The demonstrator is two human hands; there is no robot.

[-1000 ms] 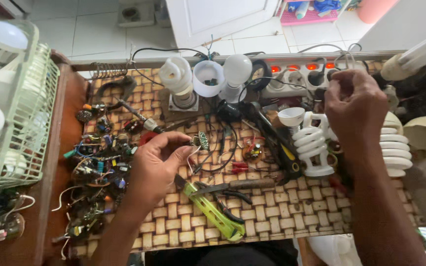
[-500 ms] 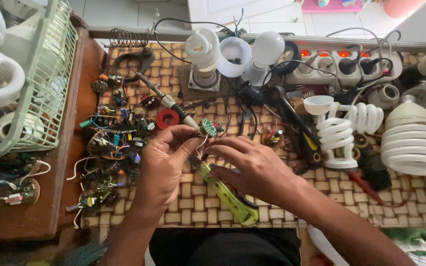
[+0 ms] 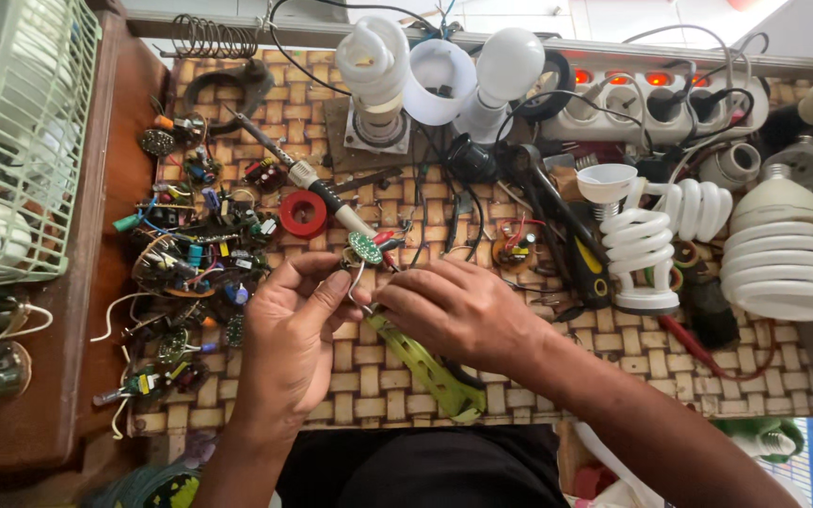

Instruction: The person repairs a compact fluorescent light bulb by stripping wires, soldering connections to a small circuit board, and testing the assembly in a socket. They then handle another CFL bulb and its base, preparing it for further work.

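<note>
My left hand (image 3: 289, 343) pinches a small round green circuit board (image 3: 365, 248) between thumb and fingers, with thin white wires hanging from it. My right hand (image 3: 458, 310) meets the left one and grips those wires just below the board. Under both hands lies a yellow-green handled tool (image 3: 425, 367) on the woven mat (image 3: 369, 386). A soldering iron (image 3: 317, 183) lies just beyond the board, its tip pointing toward it.
A heap of small circuit boards (image 3: 190, 263) lies left of my hands. A red tape roll (image 3: 304, 213), spiral lamps (image 3: 646, 249), bulbs (image 3: 505, 66), a lit power strip (image 3: 656, 99) and a pale green wire basket (image 3: 25, 141) surround the mat.
My right hand has come down from the power strip at the far right and joined the left hand at the green board. The view has shifted closer.
</note>
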